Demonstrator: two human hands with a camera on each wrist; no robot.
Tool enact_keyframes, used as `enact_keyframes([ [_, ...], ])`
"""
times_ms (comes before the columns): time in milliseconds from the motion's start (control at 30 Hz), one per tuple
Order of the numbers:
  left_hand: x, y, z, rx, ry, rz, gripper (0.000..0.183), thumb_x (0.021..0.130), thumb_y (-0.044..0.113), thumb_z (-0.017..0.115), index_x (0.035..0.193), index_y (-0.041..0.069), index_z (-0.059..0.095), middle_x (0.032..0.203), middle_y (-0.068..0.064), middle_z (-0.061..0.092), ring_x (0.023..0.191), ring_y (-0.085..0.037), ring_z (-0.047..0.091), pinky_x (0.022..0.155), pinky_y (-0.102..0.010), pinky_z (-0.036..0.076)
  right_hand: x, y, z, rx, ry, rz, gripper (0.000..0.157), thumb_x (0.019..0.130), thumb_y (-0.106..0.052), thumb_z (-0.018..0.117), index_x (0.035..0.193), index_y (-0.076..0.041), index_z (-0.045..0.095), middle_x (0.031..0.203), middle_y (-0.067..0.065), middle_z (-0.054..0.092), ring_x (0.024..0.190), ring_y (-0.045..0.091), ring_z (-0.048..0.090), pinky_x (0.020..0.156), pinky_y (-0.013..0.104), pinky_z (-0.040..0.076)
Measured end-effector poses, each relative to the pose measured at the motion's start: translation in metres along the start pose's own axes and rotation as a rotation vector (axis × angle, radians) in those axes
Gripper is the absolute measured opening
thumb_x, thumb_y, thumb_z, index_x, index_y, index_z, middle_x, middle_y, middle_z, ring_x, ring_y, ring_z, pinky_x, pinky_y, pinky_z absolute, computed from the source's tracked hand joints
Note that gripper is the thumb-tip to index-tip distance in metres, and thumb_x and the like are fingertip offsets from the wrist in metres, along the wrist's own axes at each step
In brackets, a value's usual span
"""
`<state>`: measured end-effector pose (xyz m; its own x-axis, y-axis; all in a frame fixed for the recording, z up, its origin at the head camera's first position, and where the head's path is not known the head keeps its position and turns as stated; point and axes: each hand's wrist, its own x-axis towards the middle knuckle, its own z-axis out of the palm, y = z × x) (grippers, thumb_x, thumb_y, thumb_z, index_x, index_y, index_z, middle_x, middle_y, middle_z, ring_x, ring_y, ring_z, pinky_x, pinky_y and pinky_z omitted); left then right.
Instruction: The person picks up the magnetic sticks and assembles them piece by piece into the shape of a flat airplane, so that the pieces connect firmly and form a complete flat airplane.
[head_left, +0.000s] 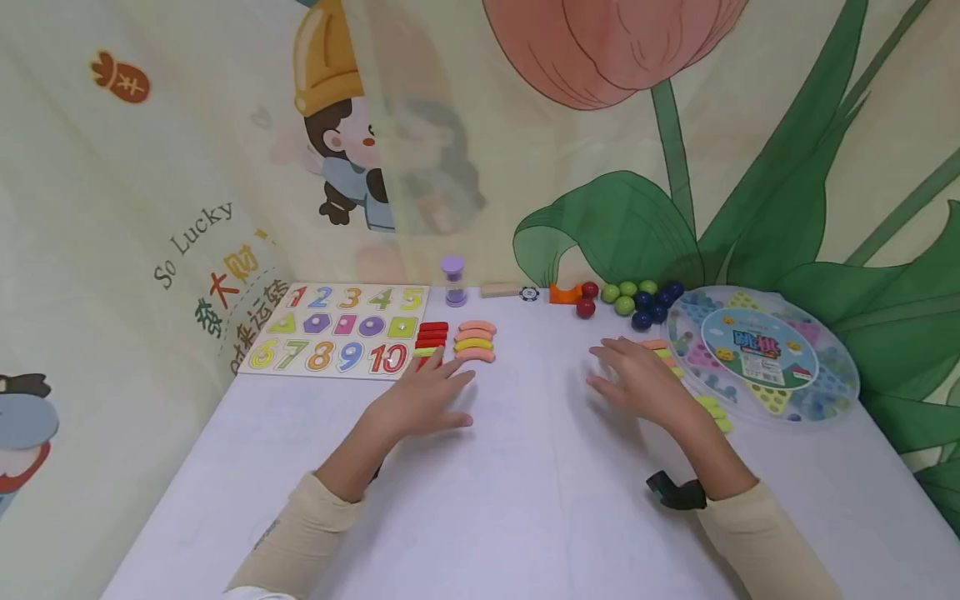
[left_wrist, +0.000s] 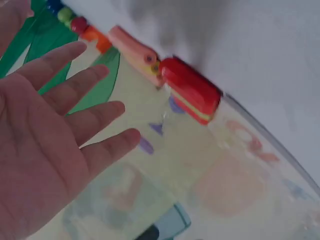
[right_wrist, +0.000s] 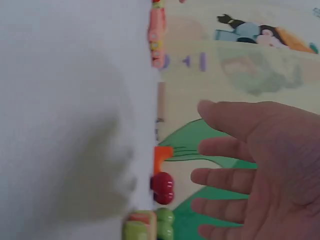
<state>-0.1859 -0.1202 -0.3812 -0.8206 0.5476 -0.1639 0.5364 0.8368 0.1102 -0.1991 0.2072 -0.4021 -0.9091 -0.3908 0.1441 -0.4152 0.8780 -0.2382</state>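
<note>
My left hand [head_left: 426, 395] hovers over the table with fingers spread, holding nothing. Just beyond its fingertips lie red strips [head_left: 431, 334] with a yellow-green one among them, and beside those a column of curved pink and yellow pieces [head_left: 475, 341]. In the left wrist view the red pieces [left_wrist: 190, 87] sit past the fingers. My right hand [head_left: 643, 382] is also held above the table, fingers apart and nothing in it. Partly hidden behind it are more pink and yellow-green pieces [head_left: 710, 406]. Dark red balls [right_wrist: 163, 188] show beyond its fingers in the right wrist view.
A number board [head_left: 330, 332] lies at the back left. Along the back stand a purple sand timer [head_left: 453, 282], a wooden block [head_left: 499, 290], a round chip [head_left: 529, 293], an orange piece [head_left: 565, 294], green balls [head_left: 624, 306] and blue balls [head_left: 658, 313]. A round checkers box [head_left: 832, 367] lies right.
</note>
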Motion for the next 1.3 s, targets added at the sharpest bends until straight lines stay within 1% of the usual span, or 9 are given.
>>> enact_keyframes([
  [67, 0.01, 0.002, 0.003, 0.036, 0.006, 0.054, 0.066, 0.081, 0.05, 0.06, 0.135, 0.017, 0.043, 0.142, -0.004, 0.033, 0.132, -0.032, 0.019, 0.1, -0.056, 0.019, 0.012, 0.001, 0.008, 0.023, 0.003, -0.005, 0.043, 0.083, -0.032, 0.065, 0.117, -0.005, 0.06, 0.118, 0.015, 0.056, 0.113, 0.033, 0.047, 0.091, 0.05, 0.038],
  [167, 0.028, 0.004, 0.007, 0.056, 0.038, 0.083, 0.064, 0.081, 0.045, 0.062, 0.135, 0.016, 0.043, 0.138, -0.004, 0.037, 0.129, -0.027, 0.026, 0.098, -0.054, 0.026, 0.031, -0.006, 0.02, 0.061, -0.009, 0.007, 0.032, 0.084, -0.026, 0.064, 0.11, -0.007, 0.064, 0.107, 0.009, 0.062, 0.103, 0.027, 0.054, 0.087, 0.045, 0.043],
  [300, 0.046, 0.005, 0.012, 0.059, 0.027, 0.043, 0.066, 0.081, 0.042, 0.064, 0.137, 0.017, 0.039, 0.14, -0.004, 0.035, 0.13, -0.025, 0.026, 0.098, -0.053, 0.027, 0.057, -0.021, 0.038, 0.09, -0.029, 0.009, 0.024, 0.084, -0.021, 0.064, 0.104, -0.01, 0.067, 0.098, 0.003, 0.065, 0.092, 0.02, 0.058, 0.081, 0.039, 0.047],
  [433, 0.053, 0.005, 0.015, 0.061, -0.036, -0.003, 0.07, 0.079, 0.044, 0.064, 0.138, 0.018, 0.037, 0.142, -0.004, 0.032, 0.13, -0.025, 0.026, 0.097, -0.053, 0.029, 0.083, -0.038, 0.052, 0.077, -0.054, -0.053, 0.023, 0.083, -0.02, 0.064, 0.105, -0.013, 0.067, 0.089, 0.0, 0.063, 0.081, 0.014, 0.057, 0.074, 0.031, 0.049],
  [633, 0.041, 0.009, 0.017, 0.061, -0.065, -0.05, 0.075, 0.077, 0.045, 0.067, 0.139, 0.015, 0.036, 0.141, -0.005, 0.035, 0.125, -0.027, 0.034, 0.094, -0.048, 0.036, 0.112, -0.067, 0.06, 0.045, -0.08, -0.108, 0.032, 0.085, -0.023, 0.063, 0.117, -0.019, 0.063, 0.087, -0.003, 0.056, 0.074, 0.01, 0.052, 0.068, 0.025, 0.047],
  [800, 0.021, 0.01, 0.019, -0.042, -0.072, -0.052, 0.08, 0.078, 0.042, 0.066, 0.143, 0.013, 0.028, 0.141, -0.005, 0.034, 0.127, -0.023, 0.034, 0.095, -0.042, 0.037, 0.127, -0.087, 0.065, 0.006, -0.129, -0.12, 0.03, 0.086, -0.027, 0.061, 0.115, -0.023, 0.063, 0.083, -0.002, 0.052, 0.071, 0.013, 0.048, 0.063, 0.023, 0.045],
  [1033, -0.003, 0.003, 0.022, -0.115, -0.029, -0.054, 0.062, 0.082, 0.018, 0.067, 0.137, 0.013, 0.04, 0.132, -0.007, 0.044, 0.118, -0.021, 0.043, 0.089, -0.035, 0.043, 0.128, -0.092, 0.075, -0.019, -0.139, -0.13, 0.028, 0.084, -0.023, 0.064, 0.112, -0.024, 0.066, 0.087, -0.002, 0.051, 0.076, 0.013, 0.046, 0.065, 0.023, 0.043],
  [1167, -0.013, -0.003, 0.024, -0.118, 0.015, -0.054, 0.057, 0.077, 0.006, 0.07, 0.13, 0.014, 0.05, 0.119, -0.004, 0.049, 0.098, -0.016, 0.049, 0.073, -0.024, 0.049, 0.124, -0.089, 0.077, 0.024, -0.097, -0.154, 0.016, 0.082, -0.019, 0.067, 0.097, -0.021, 0.07, 0.084, -0.007, 0.056, 0.073, 0.011, 0.047, 0.064, 0.022, 0.043],
  [1300, -0.017, -0.009, 0.028, -0.12, 0.072, -0.023, 0.049, 0.076, 0.003, 0.07, 0.121, 0.014, 0.056, 0.108, -0.002, 0.047, 0.085, -0.014, 0.044, 0.059, -0.018, 0.042, 0.118, -0.087, 0.073, 0.127, -0.106, -0.142, 0.004, 0.08, -0.016, 0.068, 0.081, -0.021, 0.068, 0.074, -0.011, 0.059, 0.066, 0.009, 0.05, 0.062, 0.02, 0.042],
])
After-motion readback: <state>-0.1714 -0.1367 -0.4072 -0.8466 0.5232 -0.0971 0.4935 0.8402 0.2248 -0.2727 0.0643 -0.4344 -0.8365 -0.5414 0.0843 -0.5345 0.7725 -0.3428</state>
